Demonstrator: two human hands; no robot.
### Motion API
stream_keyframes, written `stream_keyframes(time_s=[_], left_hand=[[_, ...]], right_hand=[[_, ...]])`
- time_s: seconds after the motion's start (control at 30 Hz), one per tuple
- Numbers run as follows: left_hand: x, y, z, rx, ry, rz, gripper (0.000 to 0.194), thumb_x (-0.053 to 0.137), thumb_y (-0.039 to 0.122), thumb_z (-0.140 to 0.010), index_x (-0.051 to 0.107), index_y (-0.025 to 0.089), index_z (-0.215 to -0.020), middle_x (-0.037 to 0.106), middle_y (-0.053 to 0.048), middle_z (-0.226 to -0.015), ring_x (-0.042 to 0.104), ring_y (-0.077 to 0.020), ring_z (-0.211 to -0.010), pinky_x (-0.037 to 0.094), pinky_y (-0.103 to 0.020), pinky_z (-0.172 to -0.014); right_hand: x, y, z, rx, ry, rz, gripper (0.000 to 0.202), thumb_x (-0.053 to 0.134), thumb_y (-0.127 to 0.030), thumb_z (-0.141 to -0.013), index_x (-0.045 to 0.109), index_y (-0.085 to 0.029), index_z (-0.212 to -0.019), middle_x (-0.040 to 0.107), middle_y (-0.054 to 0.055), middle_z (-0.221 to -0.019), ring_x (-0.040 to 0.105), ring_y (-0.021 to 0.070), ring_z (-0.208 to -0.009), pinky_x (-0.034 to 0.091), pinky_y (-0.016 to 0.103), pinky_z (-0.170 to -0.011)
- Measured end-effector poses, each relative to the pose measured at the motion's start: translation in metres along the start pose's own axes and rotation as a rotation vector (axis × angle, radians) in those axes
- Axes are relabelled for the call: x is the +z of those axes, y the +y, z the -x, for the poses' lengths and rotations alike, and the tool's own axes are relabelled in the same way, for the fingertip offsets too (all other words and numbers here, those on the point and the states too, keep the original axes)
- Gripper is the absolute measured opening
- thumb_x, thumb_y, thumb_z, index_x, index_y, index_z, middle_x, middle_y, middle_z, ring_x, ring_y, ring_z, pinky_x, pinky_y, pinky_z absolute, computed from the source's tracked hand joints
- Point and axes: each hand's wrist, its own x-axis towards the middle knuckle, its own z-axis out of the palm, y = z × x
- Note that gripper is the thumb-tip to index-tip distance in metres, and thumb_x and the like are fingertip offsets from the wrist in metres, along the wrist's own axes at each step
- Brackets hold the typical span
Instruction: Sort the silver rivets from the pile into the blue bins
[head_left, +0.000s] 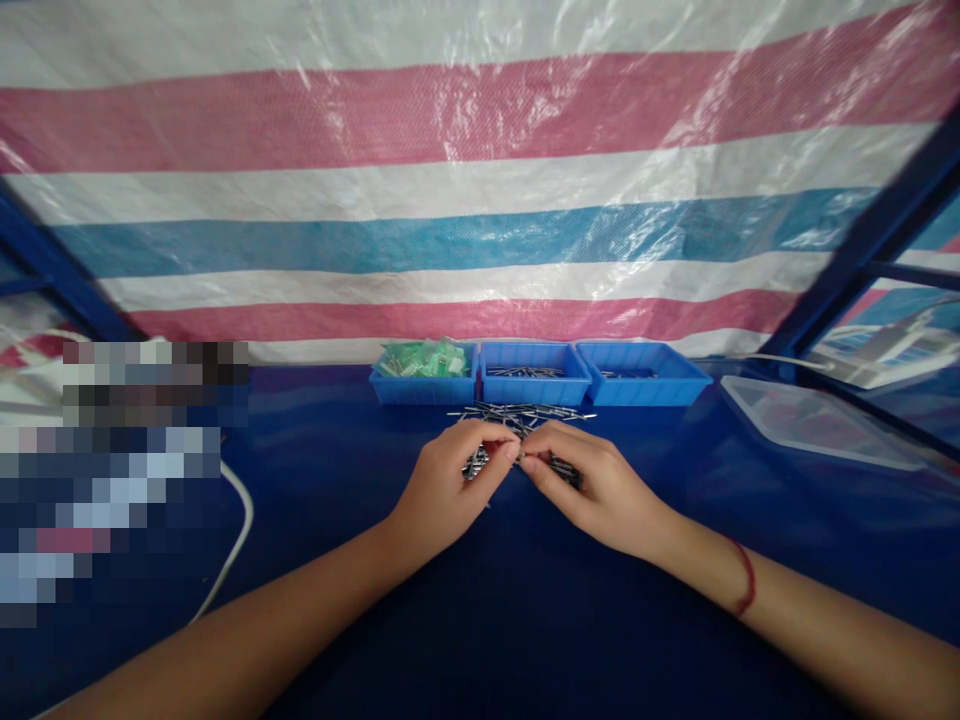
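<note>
My left hand [450, 475] and my right hand [592, 480] meet above the dark blue table, fingertips almost touching. Each is closed in a pinch, thumb against fingers. Something tiny sits between the two pinches, too small to make out. Behind and below my hands lies a loose pile of thin metal pins [529, 411], partly hidden by my fingers. More of these pins show in the gap of each hand.
Three blue bins stand in a row behind the pile: a left bin [424, 392] with small green plastic bags [427, 357], a middle bin [536, 392] and a right bin [649, 390] with metal pins. A translucent lid [817, 425] lies right. A white cable [244, 510] runs left.
</note>
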Motion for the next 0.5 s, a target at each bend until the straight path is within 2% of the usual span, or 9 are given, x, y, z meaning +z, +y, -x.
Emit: stream_keyframes(time_s=[0.2, 0.33, 0.5], left_hand=[[-0.0004, -0.0003, -0.0006, 0.018, -0.006, -0.001, 0.01, 0.051, 0.021, -0.088, 0.061, 0.018, -0.09, 0.065, -0.002, -0.083, 0.061, -0.0132, -0.078, 0.047, -0.025, -0.073], [-0.0004, -0.0011, -0.0004, 0.027, 0.002, -0.01, 0.009, 0.051, 0.021, -0.088, 0.06, 0.018, -0.09, 0.064, -0.002, -0.084, 0.06, -0.013, -0.079, 0.046, -0.025, -0.074], [0.0004, -0.0035, -0.0016, 0.028, 0.022, -0.044, 0.008, 0.052, 0.02, -0.088, 0.06, 0.018, -0.091, 0.064, -0.002, -0.087, 0.059, -0.0141, -0.083, 0.045, -0.027, -0.078]], right_hand=[[0.0008, 0.0028, -0.0009, 0.016, 0.027, -0.003, 0.011, 0.05, -0.02, -0.088, 0.06, -0.02, -0.084, 0.063, 0.003, -0.079, 0.059, 0.0149, -0.074, 0.048, 0.029, -0.068], [0.0005, 0.0029, -0.0006, 0.031, 0.112, 0.008, 0.007, 0.053, -0.019, -0.086, 0.06, -0.019, -0.083, 0.06, 0.002, -0.073, 0.056, 0.0132, -0.067, 0.046, 0.026, -0.062], [-0.0016, 0.0016, 0.0003, 0.024, 0.216, 0.05, 0.006, 0.054, -0.019, -0.085, 0.06, -0.019, -0.087, 0.061, 0.003, -0.078, 0.058, 0.0135, -0.071, 0.047, 0.026, -0.064]])
